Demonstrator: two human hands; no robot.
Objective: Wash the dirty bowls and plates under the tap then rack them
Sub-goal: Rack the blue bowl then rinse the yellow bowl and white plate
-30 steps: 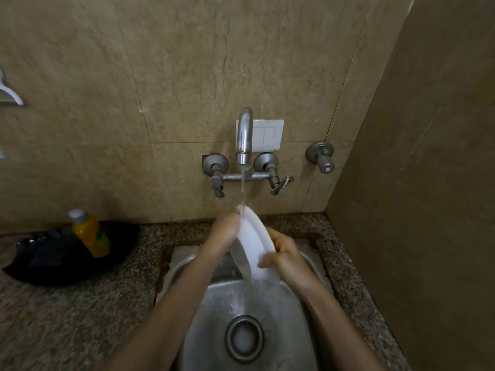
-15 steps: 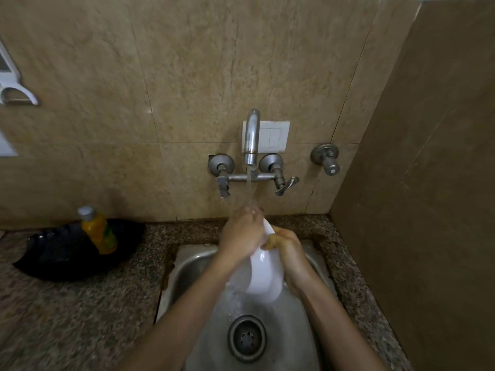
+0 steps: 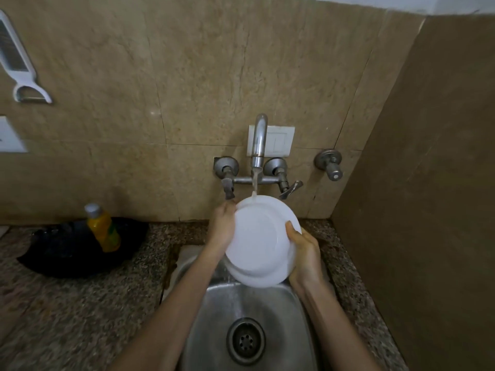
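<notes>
— Fingers (image 3: 231, 207) first: what are they doing on the left hand (image 3: 223, 227)?

— Curled round the left rim of the white plate (image 3: 261, 239), gripping it. The right hand (image 3: 305, 253) grips the opposite rim, with its thumb laid over the near face. The rest of that hand's fingers are hidden behind the plate.

— And where is the plate?

— Held up between both hands, tilted on edge above the steel sink (image 3: 209, 330), with its top rim right under the tap (image 3: 259, 140). The stream of water (image 3: 254, 187) lands on that top rim, and drops run off the lower edge into the basin.

— Which face is toward the camera?

— I cannot tell for sure. A round inner ring shows, all plain white.

— What lies below?

— The drain (image 3: 246, 340), in the wet bottom of the sink, beneath the plate.

— Anything on the surface?

— On the speckled stone surface (image 3: 80, 303), left of the sink, a shallow black pan (image 3: 67, 253) sits against the wall. A yellow bottle (image 3: 103, 228) with a grey cap stands upright in it or just against it; I cannot tell which.

— And the wall?

— Tan tiles. Two handles flank the spout, and a white switch plate (image 3: 281, 141) sits behind it. A separate valve (image 3: 330, 163) is fixed further right, and a white peeler (image 3: 18, 60) hangs high on the left.
</notes>
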